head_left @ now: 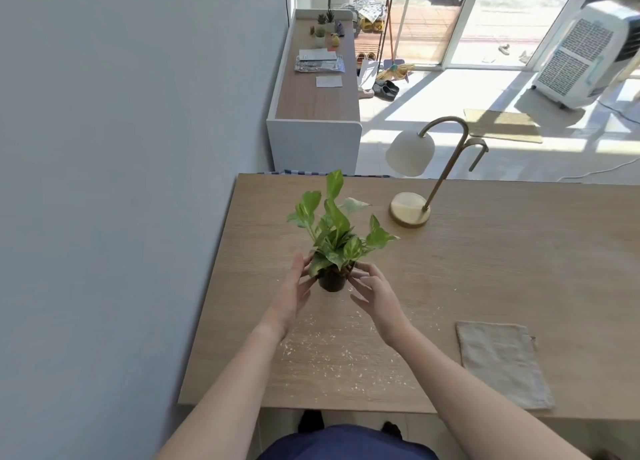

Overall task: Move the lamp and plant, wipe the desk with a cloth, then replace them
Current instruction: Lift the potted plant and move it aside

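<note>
I can't tell whether the plant [332, 238] in its dark pot rests on the desk [485, 269] or sits just above it; leaves hide the rim. My left hand [294, 286] and right hand [374, 293] cup the pot, fingers spread, touching its sides. One lamp [412, 182] stands behind, one cloth [502, 362] lies flat right, crumbs [332, 355] uncountable
</note>
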The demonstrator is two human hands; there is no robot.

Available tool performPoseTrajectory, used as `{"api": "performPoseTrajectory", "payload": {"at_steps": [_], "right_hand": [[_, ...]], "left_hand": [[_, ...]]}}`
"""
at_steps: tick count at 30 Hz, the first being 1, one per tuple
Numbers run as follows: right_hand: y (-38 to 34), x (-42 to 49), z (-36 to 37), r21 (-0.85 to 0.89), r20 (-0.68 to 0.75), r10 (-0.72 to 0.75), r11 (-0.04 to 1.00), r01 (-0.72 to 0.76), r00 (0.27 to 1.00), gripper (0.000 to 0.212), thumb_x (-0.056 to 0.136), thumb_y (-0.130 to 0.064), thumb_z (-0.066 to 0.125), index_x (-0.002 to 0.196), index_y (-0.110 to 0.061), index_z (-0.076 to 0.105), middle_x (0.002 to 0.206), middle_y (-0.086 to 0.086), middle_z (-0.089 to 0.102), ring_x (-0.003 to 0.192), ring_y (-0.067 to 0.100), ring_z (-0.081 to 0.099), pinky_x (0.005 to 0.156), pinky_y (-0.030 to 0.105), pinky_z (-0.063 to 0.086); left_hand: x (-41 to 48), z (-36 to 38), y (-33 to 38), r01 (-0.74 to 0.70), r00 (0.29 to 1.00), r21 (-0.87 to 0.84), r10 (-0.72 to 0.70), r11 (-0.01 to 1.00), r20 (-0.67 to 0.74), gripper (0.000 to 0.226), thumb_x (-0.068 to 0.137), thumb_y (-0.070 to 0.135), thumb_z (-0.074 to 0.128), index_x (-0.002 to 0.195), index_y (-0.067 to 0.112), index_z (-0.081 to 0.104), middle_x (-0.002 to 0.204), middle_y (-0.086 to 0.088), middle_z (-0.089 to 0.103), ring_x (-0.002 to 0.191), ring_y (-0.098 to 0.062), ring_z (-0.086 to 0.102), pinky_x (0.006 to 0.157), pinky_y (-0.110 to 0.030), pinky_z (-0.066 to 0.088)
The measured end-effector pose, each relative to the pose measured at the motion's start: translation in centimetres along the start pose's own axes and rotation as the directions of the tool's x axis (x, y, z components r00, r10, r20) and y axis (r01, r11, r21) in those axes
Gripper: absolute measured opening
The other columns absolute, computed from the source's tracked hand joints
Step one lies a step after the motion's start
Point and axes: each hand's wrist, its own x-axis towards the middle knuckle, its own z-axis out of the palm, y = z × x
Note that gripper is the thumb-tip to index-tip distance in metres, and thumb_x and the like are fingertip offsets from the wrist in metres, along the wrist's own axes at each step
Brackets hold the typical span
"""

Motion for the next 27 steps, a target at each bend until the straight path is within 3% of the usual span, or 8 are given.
{"api": "performPoseTrajectory", "payload": {"at_steps": [5, 7, 10, 19, 22, 27], "right_hand": [[-2.9, -0.6, -0.3, -0.018, 0.072, -0.051, 0.998, 0.052, 0.996, 0.055, 0.088, -0.038, 0.05, 0.141, -0.032, 0.063, 0.139, 0.0, 0.069, 0.136, 0.012, 0.061, 0.114, 0.045, 0.046], [-4.0, -0.8, -0.7, -0.027, 0.097, -0.064, 0.997, 0.067, 0.993, 0.055, 0.088, -0.042, 0.05, 0.141, -0.036, 0.063, 0.142, 0.002, 0.066, 0.136, 0.014, 0.06, 0.115, 0.046, 0.044], [-5.3, -0.8, -1.1, -0.042, 0.12, -0.079, 0.996, 0.085, 0.99, 0.054, 0.089, -0.044, 0.051, 0.142, -0.037, 0.061, 0.144, 0.003, 0.065, 0.137, 0.015, 0.06, 0.117, 0.047, 0.042], [-8.5, -0.7, -2.0, -0.091, 0.142, -0.099, 0.989, 0.113, 0.985, 0.061, 0.084, -0.044, 0.049, 0.144, -0.037, 0.058, 0.147, 0.004, 0.063, 0.136, 0.017, 0.06, 0.121, 0.047, 0.04], [-9.2, -0.3, -2.1, -0.09, 0.153, -0.1, 0.989, 0.114, 0.983, 0.065, 0.082, -0.044, 0.05, 0.146, -0.035, 0.057, 0.147, 0.005, 0.062, 0.136, 0.017, 0.06, 0.119, 0.045, 0.04], [-10.5, 1.1, -1.9, -0.087, 0.157, -0.098, 0.99, 0.112, 0.983, 0.067, 0.081, -0.044, 0.052, 0.147, -0.035, 0.054, 0.15, 0.006, 0.06, 0.138, 0.019, 0.058, 0.118, 0.045, 0.04]], "left_hand": [[-0.7, 0.8, 1.8, -0.082, 0.997, -0.027, 0.082, 0.996, -0.013, 0.084, 0.071, 0.102, 0.048, 0.138, 0.053, 0.058, 0.155, 0.007, 0.052, 0.142, -0.018, 0.055, 0.125, -0.049, 0.035], [-0.9, 1.5, 3.0, -0.101, 0.995, -0.021, 0.101, 0.995, -0.004, 0.076, 0.08, 0.098, 0.038, 0.139, 0.053, 0.056, 0.158, 0.004, 0.05, 0.142, -0.019, 0.054, 0.123, -0.051, 0.036], [-0.8, 2.2, 4.3, -0.101, 0.995, -0.01, 0.101, 0.995, 0.01, 0.071, 0.089, 0.09, 0.025, 0.143, 0.053, 0.052, 0.161, 0.003, 0.049, 0.146, -0.02, 0.05, 0.125, -0.055, 0.032], [-0.3, 3.6, 6.9, -0.155, 0.986, 0.017, 0.154, 0.988, 0.059, 0.105, 0.07, 0.106, 0.04, 0.158, 0.048, 0.045, 0.158, 0.002, 0.052, 0.144, -0.017, 0.052, 0.123, -0.053, 0.036], [-0.1, 3.9, 7.5, -0.152, 0.988, 0.024, 0.151, 0.988, 0.044, 0.092, 0.079, 0.098, 0.035, 0.156, 0.048, 0.045, 0.159, 0.001, 0.051, 0.144, -0.018, 0.051, 0.122, -0.052, 0.037], [0.7, 4.4, 8.7, -0.163, 0.986, 0.027, 0.162, 0.986, 0.03, 0.071, 0.076, 0.094, 0.037, 0.136, 0.059, 0.053, 0.156, 0.002, 0.052, 0.144, -0.019, 0.051, 0.123, -0.053, 0.037]]}}
